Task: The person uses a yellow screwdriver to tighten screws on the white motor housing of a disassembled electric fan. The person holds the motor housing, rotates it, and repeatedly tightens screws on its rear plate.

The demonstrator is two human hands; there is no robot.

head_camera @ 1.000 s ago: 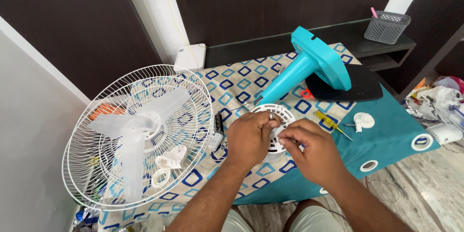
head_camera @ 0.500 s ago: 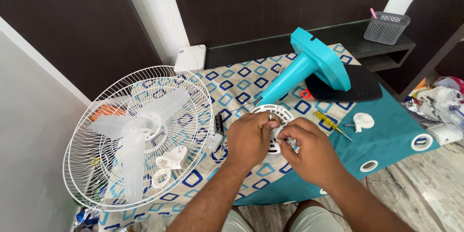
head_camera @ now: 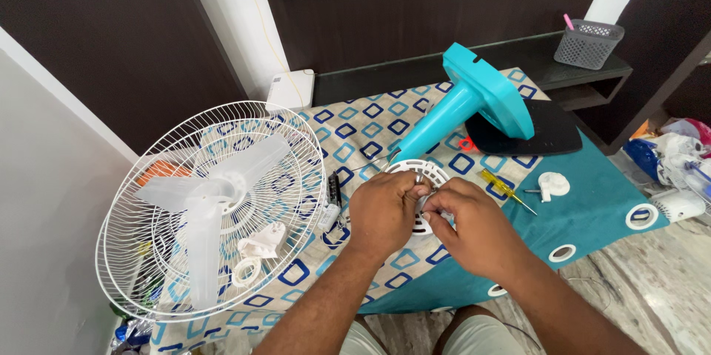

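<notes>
Your two hands meet near the front edge of the cloth-covered table (head_camera: 592,199), both working on the white round vent part (head_camera: 415,174) that lies flat there, a little right of the table's middle. Your left hand (head_camera: 384,211) rests on its left side with the fingers curled down and the thumb and forefinger pinched at a small metal piece on top of the part; your right hand (head_camera: 474,225) comes in from the right, fingers bent and closed around the part's near right rim, and you cannot tell what, if anything, sits between its fingertips. Just left of your left hand lies a small dark tool (head_camera: 335,188) beside a little white block (head_camera: 328,216). Off the table's left edge hangs the white fan grille (head_camera: 148,177), tilted, with the pale blade (head_camera: 204,211) and loose white fittings (head_camera: 259,244) inside it. To the right of your hands, well apart, lie a yellow screwdriver (head_camera: 503,188) and a white knob (head_camera: 552,185) on the teal cloth. Behind the vent part, the teal stand (head_camera: 474,103) leans with its neck pointing down toward the part, next to a black pad (head_camera: 541,133). Farther back, a grey basket (head_camera: 589,42) sits on a dark shelf (head_camera: 415,66).
</notes>
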